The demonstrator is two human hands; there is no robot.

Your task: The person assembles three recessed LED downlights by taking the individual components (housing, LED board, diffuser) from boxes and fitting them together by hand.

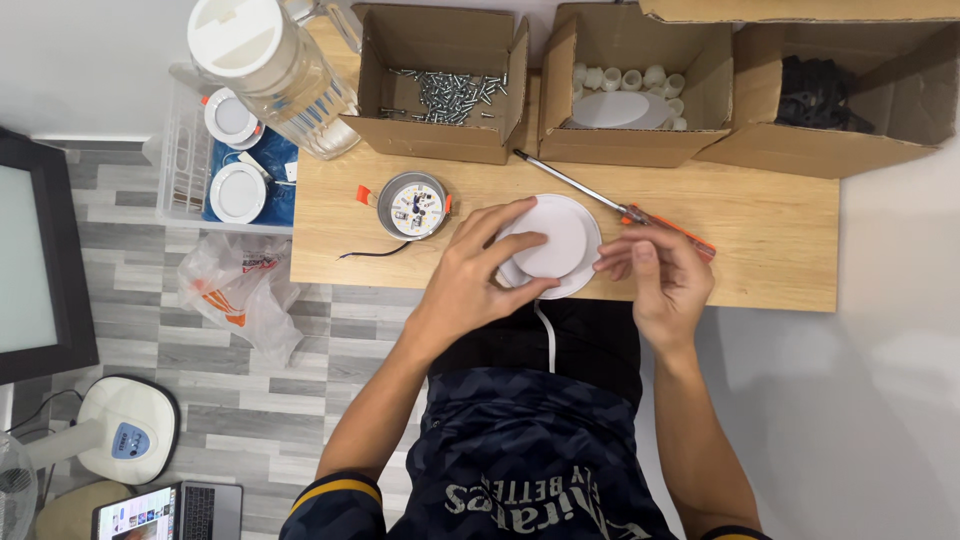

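A round white lamp cover (556, 238) lies at the front edge of the wooden table (770, 230). My left hand (478, 275) grips its left side, fingers over the rim. At the cover's right edge, my right hand (660, 275) touches it with the fingertips. A white wire (546, 335) hangs from it toward my lap. A screwdriver (600, 195) with an orange handle lies just behind my right hand. To the left sits a round metal lamp base (414, 206) with orange clips and a dark wire.
Three cardboard boxes line the back: screws (445, 95), white plastic parts (625, 95), black parts (815, 90). A clear plastic jar (275, 65) stands at the back left. Left of the table are a white basket of lamps (230, 160), a plastic bag (240, 285), a laptop (170, 512).
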